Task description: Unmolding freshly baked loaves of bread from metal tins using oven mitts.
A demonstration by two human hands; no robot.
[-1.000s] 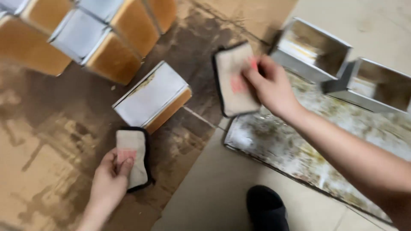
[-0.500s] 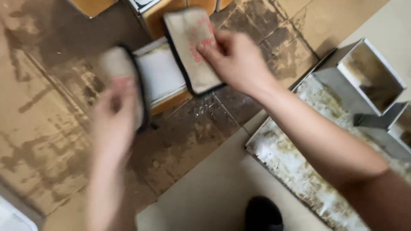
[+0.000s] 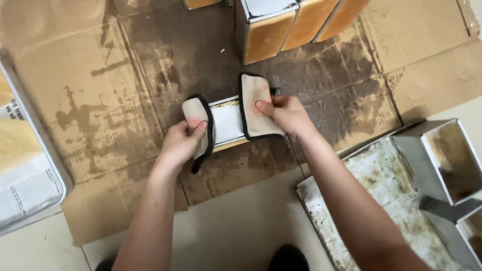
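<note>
Altogether two pads [image 3: 257, 105], one tin [image 3: 227, 122].

A second ago the left hand [image 3: 182, 143] and right hand [image 3: 284, 114] were well apart, each with a cloth pad away from the loaf tin [image 3: 227, 123]. Now both pads are pressed against the tin's two ends on the cardboard [image 3: 90, 120], left pad [image 3: 197, 125] and right pad [image 3: 255, 106] clamping it between them.
</note>
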